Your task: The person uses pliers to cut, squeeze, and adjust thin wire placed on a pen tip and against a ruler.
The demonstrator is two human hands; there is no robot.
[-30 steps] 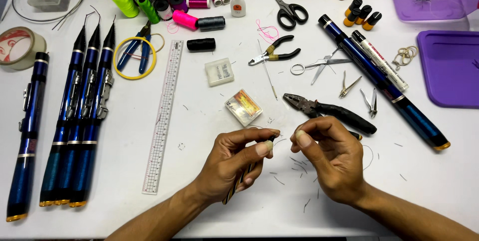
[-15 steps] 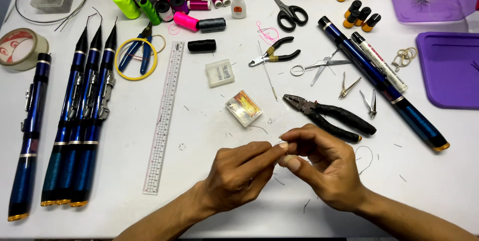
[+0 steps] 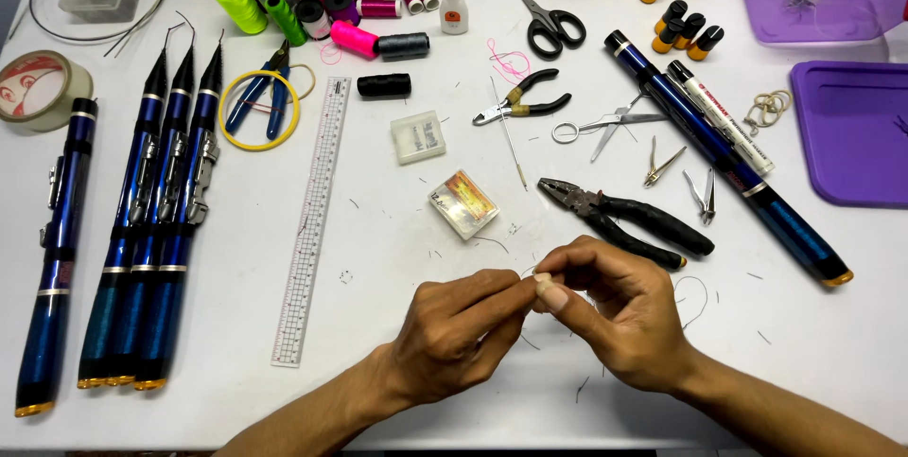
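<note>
Low in the middle of the frame, the left hand [image 3: 454, 329] and the right hand [image 3: 615, 315] meet fingertip to fingertip above the white table [image 3: 378, 400]. Both are pinched narrow on something very small at the point where they touch, near the right thumbnail; it is too small to tell what it is. A thin dark thread [image 3: 695, 291] curls on the table just right of the right hand, and whether it runs into the pinch cannot be told.

Just above the right hand lie black-handled pliers [image 3: 624, 216], jaws pointing to the upper left. A small clear box [image 3: 463, 203] with orange contents sits above the left hand. Short thread scraps dot the table around the hands.

Further left a clear ruler [image 3: 312, 220] runs upright, and beside it, at the left of the frame, lie four dark blue rod sections [image 3: 142, 230]. Another blue rod [image 3: 728, 159] slants across the right side. Spools of coloured thread [image 3: 322, 3] crowd the upper left.
</note>
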